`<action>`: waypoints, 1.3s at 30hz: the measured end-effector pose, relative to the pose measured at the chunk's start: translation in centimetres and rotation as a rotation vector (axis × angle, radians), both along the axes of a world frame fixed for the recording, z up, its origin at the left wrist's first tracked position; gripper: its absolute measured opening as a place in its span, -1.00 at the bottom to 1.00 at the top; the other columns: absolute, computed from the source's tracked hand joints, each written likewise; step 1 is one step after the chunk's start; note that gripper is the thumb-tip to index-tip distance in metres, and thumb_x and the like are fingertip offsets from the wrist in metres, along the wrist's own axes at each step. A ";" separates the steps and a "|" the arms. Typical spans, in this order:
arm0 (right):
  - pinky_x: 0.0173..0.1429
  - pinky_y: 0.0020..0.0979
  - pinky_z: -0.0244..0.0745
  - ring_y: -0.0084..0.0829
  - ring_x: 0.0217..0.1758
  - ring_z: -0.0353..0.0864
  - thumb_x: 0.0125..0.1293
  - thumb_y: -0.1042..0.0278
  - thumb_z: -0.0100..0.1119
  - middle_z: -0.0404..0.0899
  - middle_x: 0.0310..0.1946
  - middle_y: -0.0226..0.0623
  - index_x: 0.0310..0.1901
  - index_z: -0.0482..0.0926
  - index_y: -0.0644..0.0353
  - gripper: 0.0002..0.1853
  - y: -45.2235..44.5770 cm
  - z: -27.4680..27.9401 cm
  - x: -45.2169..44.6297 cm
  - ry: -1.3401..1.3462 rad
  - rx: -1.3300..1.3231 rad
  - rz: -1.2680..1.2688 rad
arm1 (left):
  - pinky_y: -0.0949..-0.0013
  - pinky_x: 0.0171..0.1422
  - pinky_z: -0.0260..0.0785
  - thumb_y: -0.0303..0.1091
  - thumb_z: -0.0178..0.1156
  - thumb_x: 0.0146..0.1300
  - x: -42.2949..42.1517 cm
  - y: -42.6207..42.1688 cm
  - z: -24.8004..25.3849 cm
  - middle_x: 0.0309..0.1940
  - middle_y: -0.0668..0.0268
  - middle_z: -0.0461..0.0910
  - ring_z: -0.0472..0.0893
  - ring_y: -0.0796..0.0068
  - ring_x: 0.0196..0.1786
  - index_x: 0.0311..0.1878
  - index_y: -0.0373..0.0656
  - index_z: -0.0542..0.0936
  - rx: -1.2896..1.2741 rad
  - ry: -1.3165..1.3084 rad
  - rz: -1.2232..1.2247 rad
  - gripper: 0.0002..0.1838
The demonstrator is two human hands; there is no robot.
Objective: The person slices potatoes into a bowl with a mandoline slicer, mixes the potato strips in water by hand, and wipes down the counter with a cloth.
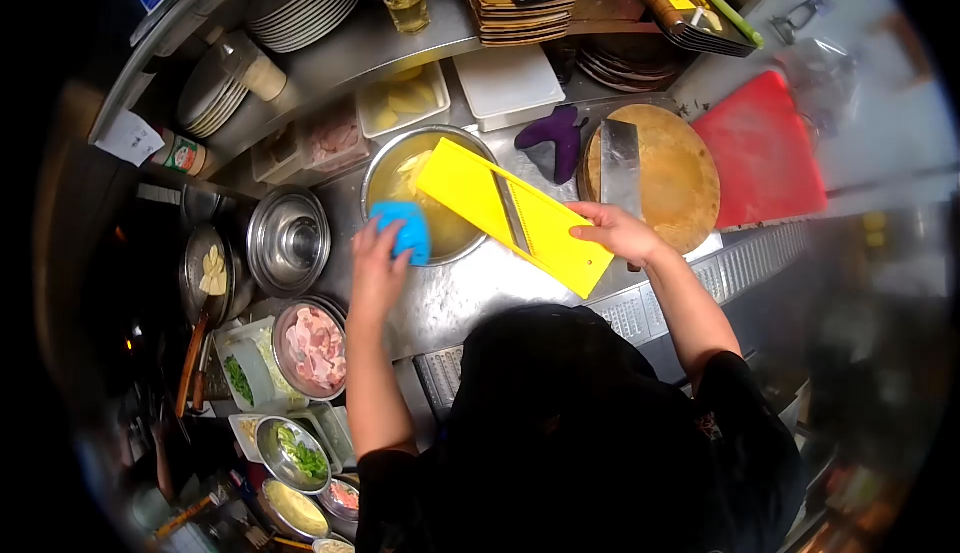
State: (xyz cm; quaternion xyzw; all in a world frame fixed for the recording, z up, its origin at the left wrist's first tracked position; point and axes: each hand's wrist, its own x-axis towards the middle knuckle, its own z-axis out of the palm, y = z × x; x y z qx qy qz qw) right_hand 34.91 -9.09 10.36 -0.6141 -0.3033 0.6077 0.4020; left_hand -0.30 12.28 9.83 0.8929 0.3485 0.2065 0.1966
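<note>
My right hand [622, 234] grips the lower right end of a yellow mandoline slicer [540, 228], thumb on top. The slicer lies tilted, its upper left end over a metal bowl [470, 249] that holds liquid and pale slices. My left hand [378, 261] has its fingers on a blue piece [402, 231], a cloth or holder, at the bowl's left rim. What lies under the blue piece is hidden. A cleaver [620, 168] rests on a round wooden chopping block [675, 173] to the right. Between block and bowl lies a purple vegetable [560, 141].
Empty metal bowls [288, 241] and a bowl of raw meat [312, 346] stand at left. Greens fill another bowl [300, 451]. A red board [765, 153] lies at right. White lidded tub [508, 83] sits behind; the shelf above holds plates [300, 8] and a glass [407, 9].
</note>
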 end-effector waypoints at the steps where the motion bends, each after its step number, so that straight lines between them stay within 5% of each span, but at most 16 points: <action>1: 0.35 -0.41 0.45 -0.43 0.23 0.62 0.47 0.44 0.18 0.67 0.19 -0.22 0.46 0.42 0.27 -0.46 0.4 0.4 -0.1 0.002 0.007 0.029 | 0.06 0.39 0.40 -0.49 0.42 0.17 1.8 -0.5 2.2 0.35 -0.05 0.45 0.47 -0.11 0.31 0.25 -0.06 0.61 0.008 -0.001 -0.111 -0.47; 8: 0.22 -0.50 0.52 -0.57 0.11 0.66 0.50 0.46 0.18 0.69 0.15 -0.34 0.49 0.38 0.23 -0.44 1.1 4.6 -0.1 -0.059 0.057 0.149 | 0.04 0.41 0.38 -0.51 0.40 0.17 9.8 -1.4 7.9 0.34 -0.08 0.46 0.46 -0.16 0.30 0.24 -0.06 0.63 0.079 0.052 -0.269 -0.48; 14: 0.31 -0.39 0.48 -0.42 0.20 0.65 0.47 0.39 0.20 0.69 0.19 -0.20 0.47 0.43 0.13 -0.45 -1.1 5.5 1.7 -0.147 0.010 0.087 | 0.01 0.44 0.36 -0.49 0.38 0.19 9.3 -0.5 9.1 0.30 -0.19 0.47 0.47 -0.20 0.30 0.25 -0.07 0.62 0.125 0.136 -0.127 -0.49; 16: 0.27 -0.40 0.50 -0.44 0.18 0.66 0.46 0.38 0.20 0.69 0.17 -0.22 0.49 0.42 0.08 -0.43 -1.7 7.7 1.8 -0.135 -0.088 0.039 | -0.02 0.41 0.37 -0.53 0.37 0.18 7.6 0.5 8.0 0.27 -0.19 0.49 0.49 -0.20 0.25 0.26 -0.08 0.61 0.166 0.194 -0.002 -0.47; 20: 0.19 -0.44 0.55 -0.47 0.15 0.68 0.46 0.37 0.21 0.69 0.17 -0.25 0.52 0.39 0.02 -0.40 -3.1 3.0 3.7 -0.072 -0.041 0.014 | -0.04 0.38 0.36 -0.49 0.37 0.18 2.6 2.1 4.2 0.26 -0.18 0.50 0.51 -0.19 0.22 0.29 -0.10 0.58 0.100 0.419 0.351 -0.45; 26: 0.19 -0.44 0.57 -0.50 0.17 0.67 0.49 0.36 0.19 0.68 0.19 -0.29 0.53 0.36 0.01 -0.41 -3.6 1.3 3.4 -0.017 0.111 0.021 | -0.11 0.48 0.24 -0.31 0.38 0.25 -6.8 6.3 -6.6 0.32 -0.20 0.48 0.50 -0.27 0.28 0.35 -0.07 0.55 -0.167 0.595 0.502 -0.43; 29: 0.20 -0.52 0.53 -0.61 0.16 0.63 0.53 0.50 0.14 0.65 0.20 -0.35 0.55 0.30 0.18 -0.40 -3.0 0.6 2.7 0.042 0.154 0.007 | -0.11 0.50 0.22 -0.24 0.38 0.28 -7.6 5.2 -9.1 0.33 -0.22 0.49 0.51 -0.22 0.33 0.39 -0.07 0.53 0.040 0.636 0.623 -0.40; 32: 0.39 -0.38 0.47 -0.45 0.29 0.61 0.51 0.36 0.18 0.61 0.31 -0.27 0.56 0.33 0.00 -0.39 -3.0 0.2 2.3 -0.037 0.206 0.033 | -0.08 0.44 0.33 -0.09 0.38 0.33 -3.3 3.4 -5.3 0.33 -0.23 0.49 0.52 -0.09 0.35 0.52 -0.24 0.35 0.065 0.107 0.430 -0.21; 33: 0.41 -0.37 0.45 -0.44 0.32 0.58 0.51 0.36 0.20 0.59 0.33 -0.26 0.56 0.31 0.00 -0.38 -3.0 -0.4 2.1 -0.039 0.225 0.043 | 0.07 0.23 0.52 -0.05 0.30 0.43 0.9 0.4 0.1 0.31 -0.17 0.52 0.58 0.02 0.29 0.52 -0.36 0.29 -0.348 -0.060 0.463 -0.22; 34: 0.43 -0.36 0.43 -0.43 0.35 0.56 0.50 0.36 0.21 0.57 0.35 -0.25 0.57 0.30 -0.01 -0.36 -2.7 -1.2 1.9 -0.043 0.247 0.054 | 0.31 -0.01 0.59 -0.04 0.18 0.53 3.3 -1.5 1.5 0.22 -0.06 0.61 0.65 0.20 0.17 0.54 -0.37 0.25 -0.742 -0.522 0.300 -0.26; 36: 0.47 -0.33 0.40 -0.40 0.40 0.52 0.49 0.36 0.23 0.53 0.39 -0.22 0.58 0.28 -0.01 -0.34 -2.1 -2.2 1.7 -0.097 0.286 0.090 | 0.48 -0.14 0.55 -0.23 0.17 0.55 7.5 -5.4 4.9 0.17 0.04 0.65 0.70 0.35 0.00 0.49 -0.33 0.29 -1.046 -0.929 0.074 -0.41; 39: 0.50 -0.28 0.39 -0.33 0.43 0.49 0.47 0.37 0.26 0.48 0.42 -0.16 0.58 0.27 -0.01 -0.31 -1.8 -2.6 1.5 -0.228 0.341 0.131 | 0.47 -0.14 0.57 -0.43 0.17 0.52 11.0 -7.8 6.9 0.12 0.07 0.65 0.69 0.45 -0.14 0.35 -0.33 0.34 -0.903 -0.869 0.008 -0.57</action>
